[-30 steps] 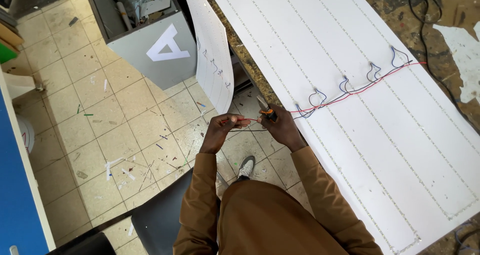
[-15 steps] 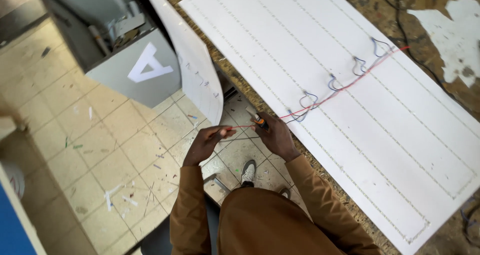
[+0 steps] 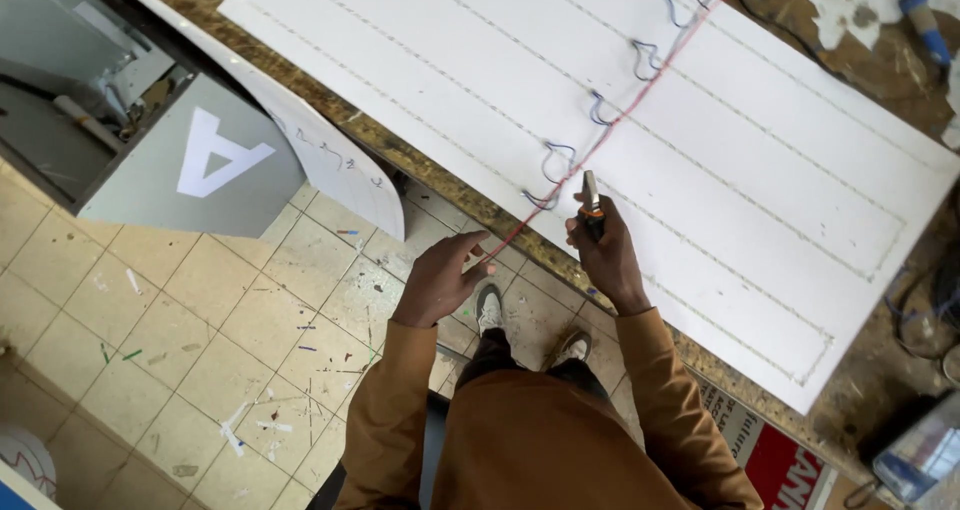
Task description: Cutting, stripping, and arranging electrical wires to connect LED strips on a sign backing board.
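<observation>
A large white panel with dotted rows lies on a worn workbench. A red wire runs across it with several small dark wire loops along its length. My left hand pinches the free end of the red wire just off the panel's near edge. My right hand grips a small hand tool with a dark and orange handle, its tip close to the wire on the panel. Both sleeves are brown.
A second curved white sheet hangs off the bench edge. A grey box with a large white letter stands on the tiled floor, which is littered with wire scraps. A blue-handled tool lies at the bench's far right.
The view has swung so the panel sits higher and farther right. My hands have come apart: the left pulls the wire end toward me, and the right has lifted the tool to the panel edge.
</observation>
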